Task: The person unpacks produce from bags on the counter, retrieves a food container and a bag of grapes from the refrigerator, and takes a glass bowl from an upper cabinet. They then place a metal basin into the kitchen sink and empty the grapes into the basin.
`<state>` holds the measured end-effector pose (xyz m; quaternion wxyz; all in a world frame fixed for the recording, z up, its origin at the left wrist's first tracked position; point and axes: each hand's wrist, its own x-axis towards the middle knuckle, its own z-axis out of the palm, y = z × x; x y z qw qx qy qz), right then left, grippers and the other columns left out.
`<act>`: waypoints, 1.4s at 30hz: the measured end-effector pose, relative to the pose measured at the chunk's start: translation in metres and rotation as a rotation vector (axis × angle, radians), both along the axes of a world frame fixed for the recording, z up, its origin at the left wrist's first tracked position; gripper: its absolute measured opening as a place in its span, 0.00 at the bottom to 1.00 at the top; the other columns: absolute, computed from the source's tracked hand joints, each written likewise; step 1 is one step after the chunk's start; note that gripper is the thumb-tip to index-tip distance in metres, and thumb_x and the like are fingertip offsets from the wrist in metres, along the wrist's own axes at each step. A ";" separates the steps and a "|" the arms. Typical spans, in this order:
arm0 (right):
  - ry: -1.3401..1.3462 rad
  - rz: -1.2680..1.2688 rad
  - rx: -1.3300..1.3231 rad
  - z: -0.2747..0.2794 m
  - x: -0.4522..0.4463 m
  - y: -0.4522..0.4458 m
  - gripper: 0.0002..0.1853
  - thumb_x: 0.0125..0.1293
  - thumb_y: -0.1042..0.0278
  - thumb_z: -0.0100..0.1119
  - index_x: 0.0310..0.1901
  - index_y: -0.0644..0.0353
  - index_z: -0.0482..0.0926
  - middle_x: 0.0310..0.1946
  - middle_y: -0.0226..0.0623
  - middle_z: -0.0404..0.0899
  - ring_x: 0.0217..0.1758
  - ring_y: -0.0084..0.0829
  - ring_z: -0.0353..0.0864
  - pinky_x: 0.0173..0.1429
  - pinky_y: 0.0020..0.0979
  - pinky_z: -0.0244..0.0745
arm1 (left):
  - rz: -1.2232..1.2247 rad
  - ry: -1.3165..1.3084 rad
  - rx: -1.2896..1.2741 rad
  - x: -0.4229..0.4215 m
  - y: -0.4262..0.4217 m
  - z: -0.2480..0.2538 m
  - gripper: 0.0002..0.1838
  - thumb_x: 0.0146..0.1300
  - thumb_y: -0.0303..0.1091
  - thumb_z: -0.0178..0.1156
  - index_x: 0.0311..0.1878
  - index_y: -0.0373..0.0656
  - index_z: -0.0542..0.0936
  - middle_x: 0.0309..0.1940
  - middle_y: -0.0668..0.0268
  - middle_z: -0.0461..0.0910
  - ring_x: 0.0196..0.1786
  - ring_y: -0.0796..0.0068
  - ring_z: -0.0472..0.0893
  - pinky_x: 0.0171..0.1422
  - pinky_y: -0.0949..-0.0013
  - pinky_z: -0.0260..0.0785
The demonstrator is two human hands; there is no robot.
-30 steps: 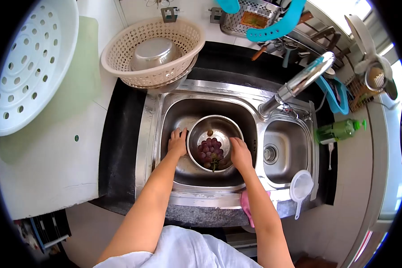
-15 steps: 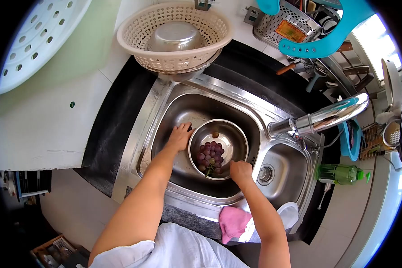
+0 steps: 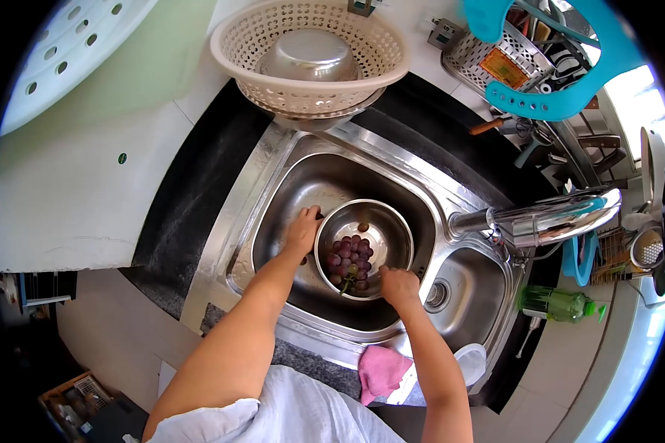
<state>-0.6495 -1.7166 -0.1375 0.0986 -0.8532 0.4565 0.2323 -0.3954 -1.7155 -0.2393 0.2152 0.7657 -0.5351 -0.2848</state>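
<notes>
A steel bowl [image 3: 406, 225] sits in the larger sink basin [image 3: 273, 221]. Inside it lies a bunch of purple grapes [image 3: 349, 257], with a green stem at the near side and one brownish grape [image 3: 363, 227] apart from the rest. On the bowl's near right rim, my right hand [image 3: 399, 285] is closed. My left hand [image 3: 301, 229] is left of the bowl, fingers drawn together at a small dark grape [image 3: 319, 215]. Another small dark round thing shows beside my left wrist on the basin floor.
A chrome faucet [image 3: 539, 218] reaches over from the right, beside a smaller basin [image 3: 471, 277]. A beige colander [image 3: 310, 88] with an upturned metal bowl stands behind the sink. Green soap bottle [image 3: 558, 303] at right; pink cloth [image 3: 383, 373] on the front edge.
My left hand's fingers have drawn closer together at the small dark grape. My right hand stays at the bowl's rim. The whole view has shifted slightly.
</notes>
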 end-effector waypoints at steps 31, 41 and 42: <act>-0.187 -0.574 0.453 -0.063 0.150 0.073 0.41 0.54 0.63 0.55 0.67 0.70 0.50 0.61 0.64 0.61 0.65 0.51 0.63 0.67 0.37 0.60 | 0.359 1.829 0.053 0.117 0.148 0.209 0.17 0.68 0.37 0.52 0.59 0.49 0.66 0.49 0.61 0.72 0.46 0.77 0.74 0.38 0.77 0.73; -0.215 0.458 -0.370 -0.060 0.193 0.043 0.18 0.63 0.69 0.44 0.54 0.64 0.71 0.56 0.50 0.70 0.64 0.47 0.64 0.65 0.43 0.61 | 0.372 1.928 0.111 0.131 0.199 0.198 0.19 0.68 0.39 0.52 0.60 0.51 0.65 0.54 0.61 0.70 0.49 0.74 0.74 0.42 0.74 0.73; -0.222 0.456 -0.379 -0.068 0.201 0.032 0.18 0.63 0.69 0.44 0.54 0.64 0.71 0.56 0.50 0.70 0.64 0.47 0.64 0.65 0.43 0.61 | 0.374 1.911 0.125 0.130 0.201 0.199 0.19 0.68 0.39 0.52 0.60 0.51 0.65 0.54 0.61 0.70 0.49 0.74 0.74 0.42 0.74 0.73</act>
